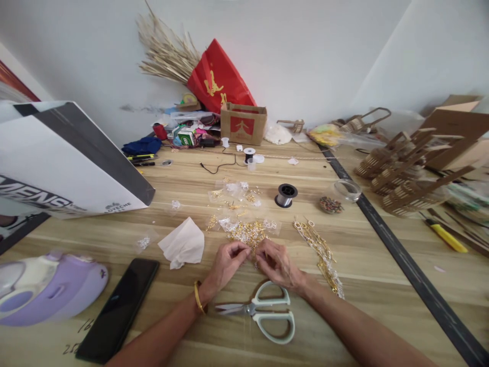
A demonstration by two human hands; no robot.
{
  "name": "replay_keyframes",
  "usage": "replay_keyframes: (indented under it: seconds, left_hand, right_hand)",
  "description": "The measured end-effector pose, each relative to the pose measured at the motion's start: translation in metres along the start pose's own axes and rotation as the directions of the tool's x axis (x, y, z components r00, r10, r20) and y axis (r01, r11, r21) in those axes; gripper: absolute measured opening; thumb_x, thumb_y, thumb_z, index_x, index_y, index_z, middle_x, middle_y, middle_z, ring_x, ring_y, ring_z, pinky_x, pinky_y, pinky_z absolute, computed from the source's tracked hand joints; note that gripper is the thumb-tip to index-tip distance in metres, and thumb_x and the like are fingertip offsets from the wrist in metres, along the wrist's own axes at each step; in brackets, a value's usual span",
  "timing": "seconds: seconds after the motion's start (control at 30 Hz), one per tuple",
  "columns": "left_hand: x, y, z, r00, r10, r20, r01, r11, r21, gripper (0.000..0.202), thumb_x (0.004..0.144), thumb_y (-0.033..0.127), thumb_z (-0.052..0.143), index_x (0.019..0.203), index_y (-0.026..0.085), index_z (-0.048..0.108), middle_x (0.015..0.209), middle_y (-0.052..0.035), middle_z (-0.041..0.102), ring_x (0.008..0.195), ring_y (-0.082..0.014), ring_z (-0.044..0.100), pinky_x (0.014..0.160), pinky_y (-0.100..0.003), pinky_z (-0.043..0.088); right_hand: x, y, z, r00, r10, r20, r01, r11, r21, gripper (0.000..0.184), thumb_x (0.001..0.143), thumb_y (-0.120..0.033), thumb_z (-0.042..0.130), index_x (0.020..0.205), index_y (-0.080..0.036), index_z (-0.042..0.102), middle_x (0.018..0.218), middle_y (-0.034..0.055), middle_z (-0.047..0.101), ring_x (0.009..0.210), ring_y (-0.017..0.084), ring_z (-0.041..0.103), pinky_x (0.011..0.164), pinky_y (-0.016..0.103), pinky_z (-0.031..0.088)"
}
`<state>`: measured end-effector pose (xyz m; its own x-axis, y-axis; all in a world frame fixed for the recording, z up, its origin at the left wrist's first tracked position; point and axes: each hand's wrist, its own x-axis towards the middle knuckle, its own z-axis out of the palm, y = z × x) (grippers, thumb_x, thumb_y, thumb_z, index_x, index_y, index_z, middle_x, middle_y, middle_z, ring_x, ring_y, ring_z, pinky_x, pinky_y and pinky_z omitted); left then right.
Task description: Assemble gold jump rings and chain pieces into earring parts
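My left hand (231,262) and my right hand (275,261) meet at the near edge of a heap of small gold and silver beads (248,232). The fingertips of both are pinched together, almost touching each other. Whatever they hold is too small to make out. Just below my hands lies a pair of scissors (252,309) with pale green handles, blades pointing left. To the right of my right hand rest several beaded gold and silver strands (319,250). A spool of silvery wire (286,195) stands beyond the heap.
On the left are a white tissue (183,243), a black phone (118,311), a purple-and-white device (57,290) and a large box (72,163). A jar of mixed beads (331,204) lies to the right, near small woven baskets (405,173) and a yellow cutter (446,235).
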<state>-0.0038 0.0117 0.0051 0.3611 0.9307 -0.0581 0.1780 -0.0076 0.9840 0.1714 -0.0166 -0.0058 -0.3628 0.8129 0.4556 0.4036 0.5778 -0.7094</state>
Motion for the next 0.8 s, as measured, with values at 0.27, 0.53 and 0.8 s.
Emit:
replay_keyframes:
  seconds: [0.27, 0.53, 0.8]
  left_hand:
    - [0.0000, -0.0045, 0.0003, 1.000, 0.009, 0.013, -0.009, 1.000, 0.027, 0.017, 0.077, 0.027, 0.057, 0.069, 0.013, 0.064, 0.059, 0.0005, 0.057, 0.056, -0.0106, 0.047, 0.054, -0.021, 0.037]
    - [-0.0011, -0.0031, 0.0008, 1.000, 0.008, 0.011, -0.008, 1.000, 0.023, 0.016, 0.077, 0.025, 0.058, 0.069, 0.012, 0.065, 0.060, -0.0003, 0.059, 0.057, -0.0112, 0.049, 0.056, -0.021, 0.040]
    - [-0.0012, -0.0012, 0.0005, 1.000, 0.016, 0.016, -0.016, 0.999, 0.030, 0.016, 0.077, 0.024, 0.057, 0.068, 0.012, 0.064, 0.062, -0.0010, 0.060, 0.059, -0.0117, 0.051, 0.058, -0.022, 0.041]
  right_hand:
    - [-0.0001, 0.0000, -0.0001, 1.000, 0.008, 0.023, -0.008, 1.000, 0.011, 0.009, 0.087, -0.016, 0.047, 0.081, -0.018, 0.053, 0.071, 0.0019, 0.053, 0.058, 0.012, 0.046, 0.052, 0.023, 0.036]
    - [0.0007, 0.0006, -0.0002, 1.000, 0.003, 0.022, -0.002, 1.000, -0.002, 0.009, 0.087, -0.017, 0.047, 0.080, -0.018, 0.053, 0.068, 0.0010, 0.051, 0.057, 0.011, 0.045, 0.051, 0.023, 0.035]
    - [-0.0002, 0.0015, 0.0006, 0.999, 0.015, 0.029, -0.015, 1.000, -0.009, 0.008, 0.086, -0.016, 0.048, 0.081, -0.017, 0.054, 0.069, 0.0009, 0.052, 0.056, 0.011, 0.045, 0.050, 0.022, 0.035]
